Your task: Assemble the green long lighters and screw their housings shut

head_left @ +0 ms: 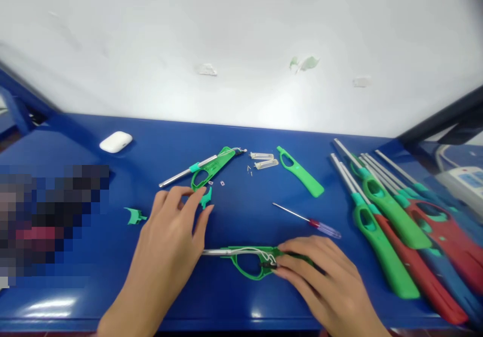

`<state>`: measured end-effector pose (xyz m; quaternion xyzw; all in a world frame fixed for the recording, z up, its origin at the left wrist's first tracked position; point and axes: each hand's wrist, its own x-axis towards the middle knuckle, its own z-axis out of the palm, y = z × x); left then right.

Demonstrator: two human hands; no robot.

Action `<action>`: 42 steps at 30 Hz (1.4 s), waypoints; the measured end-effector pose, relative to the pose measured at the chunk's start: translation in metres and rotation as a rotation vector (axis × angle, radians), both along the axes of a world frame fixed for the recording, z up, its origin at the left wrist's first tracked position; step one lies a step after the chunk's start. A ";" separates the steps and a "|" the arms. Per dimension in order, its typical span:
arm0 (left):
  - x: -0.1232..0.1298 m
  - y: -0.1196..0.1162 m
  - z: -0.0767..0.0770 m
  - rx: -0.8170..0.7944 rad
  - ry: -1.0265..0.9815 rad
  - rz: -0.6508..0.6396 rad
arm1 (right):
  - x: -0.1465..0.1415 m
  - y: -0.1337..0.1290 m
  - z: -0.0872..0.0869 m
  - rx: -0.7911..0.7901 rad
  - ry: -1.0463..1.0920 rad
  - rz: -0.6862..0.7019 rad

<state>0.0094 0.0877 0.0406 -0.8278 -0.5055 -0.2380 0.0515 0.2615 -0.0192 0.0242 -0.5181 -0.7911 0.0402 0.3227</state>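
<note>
Opened utility lighter [245, 250], a green half-shell with metal tube and white wire, lies on the blue surface [226, 307] between both hands; the right hand [328, 276] grasps its handle end. Right of that hand, assembled lighters [388, 254] in green, red and blue lie piled. Just beyond it is a screwdriver [314, 223]. Left of the left hand [171, 231] sits a turquoise piece [135, 216]. Between this hand's thumb and fingers is a turquoise trigger [206, 198]; I cannot tell whether they pinch it. Farther past the right hand lies a loose green shell [302, 173]; past the left, a second opened lighter [217, 165] and, farthest, a white earbud case [116, 142].
</note>
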 end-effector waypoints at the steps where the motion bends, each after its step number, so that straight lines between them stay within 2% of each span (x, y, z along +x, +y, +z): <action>1: -0.001 0.004 0.000 -0.014 0.016 -0.009 | 0.001 0.000 -0.001 0.019 -0.009 0.011; 4: -0.001 0.009 -0.003 -0.052 0.049 -0.027 | 0.002 0.004 0.002 0.089 -0.052 0.058; 10: -0.003 -0.002 -0.006 -0.123 -0.029 -0.077 | 0.001 0.013 0.014 0.214 -0.121 0.113; 15: -0.005 -0.018 0.001 -0.145 -0.234 -0.124 | 0.001 0.007 0.006 0.123 -0.078 0.065; 20: 0.003 -0.040 0.010 -0.303 -0.485 -0.182 | 0.003 0.004 0.001 0.084 -0.065 0.054; 25: 0.013 -0.058 0.006 -0.414 -0.630 -0.116 | 0.000 0.003 0.003 0.058 -0.029 0.048; 30: 0.012 -0.064 -0.001 -0.354 -0.506 -0.212 | -0.005 0.000 0.003 0.050 0.007 -0.001; 34: 0.005 -0.067 -0.007 -0.243 -0.279 -0.369 | -0.004 0.000 0.004 0.043 0.021 -0.014; 37: 0.002 -0.066 -0.010 -0.194 -0.194 -0.457 | -0.003 0.000 0.005 0.032 0.037 -0.016; 42: 0.005 -0.059 -0.006 -0.082 -0.138 -0.386 | -0.004 0.001 0.008 0.037 0.038 -0.026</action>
